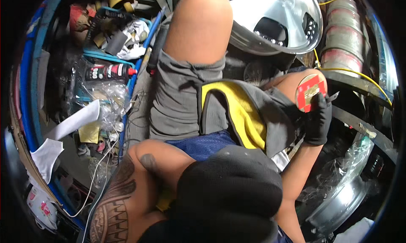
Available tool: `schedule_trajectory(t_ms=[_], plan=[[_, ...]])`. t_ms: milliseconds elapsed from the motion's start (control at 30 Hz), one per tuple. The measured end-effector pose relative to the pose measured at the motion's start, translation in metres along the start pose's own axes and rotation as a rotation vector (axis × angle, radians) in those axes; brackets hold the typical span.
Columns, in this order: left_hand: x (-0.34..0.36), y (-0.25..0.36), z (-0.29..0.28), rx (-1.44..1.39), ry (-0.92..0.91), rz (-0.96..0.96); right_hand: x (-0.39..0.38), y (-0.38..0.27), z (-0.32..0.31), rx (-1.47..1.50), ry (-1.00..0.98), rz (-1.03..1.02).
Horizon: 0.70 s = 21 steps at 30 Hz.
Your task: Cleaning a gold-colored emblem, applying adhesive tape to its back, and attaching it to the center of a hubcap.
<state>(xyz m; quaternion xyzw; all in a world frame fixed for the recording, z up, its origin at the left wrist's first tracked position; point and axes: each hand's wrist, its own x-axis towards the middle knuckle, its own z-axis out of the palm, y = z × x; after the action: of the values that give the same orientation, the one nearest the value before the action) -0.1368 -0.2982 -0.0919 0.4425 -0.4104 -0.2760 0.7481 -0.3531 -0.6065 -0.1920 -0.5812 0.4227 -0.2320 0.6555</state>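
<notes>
My right hand, in a black glove, is out at the right by my knee. Its fingers are closed on a flat round tin with a red and gold face turned up. My tattooed left arm bends back toward my body, and its hand is hidden behind the black fabric at the bottom middle. Across my lap lies a grey cloth with a yellow side, bunched over my grey shorts.
A shiny metal wheel stands ahead, with a dented metal cylinder to its right. Another wheel, partly under clear plastic, lies at lower right. At left, a blue-framed shelf holds a black bottle with a red cap, a basket and wrappings.
</notes>
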Motion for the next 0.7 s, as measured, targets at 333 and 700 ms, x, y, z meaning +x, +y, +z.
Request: schedule_trajectory(t_ms=[333, 700], plan=[[-0.005, -0.016, -0.026, -0.406, -0.493, 0.177, -0.010, 0.003, 0.026, -0.184, 0.289, -0.180], [0.029, -0.010, -0.004, -0.142, -0.780, 0.137, -0.045, -0.018, -0.001, -0.449, 0.339, -0.017]])
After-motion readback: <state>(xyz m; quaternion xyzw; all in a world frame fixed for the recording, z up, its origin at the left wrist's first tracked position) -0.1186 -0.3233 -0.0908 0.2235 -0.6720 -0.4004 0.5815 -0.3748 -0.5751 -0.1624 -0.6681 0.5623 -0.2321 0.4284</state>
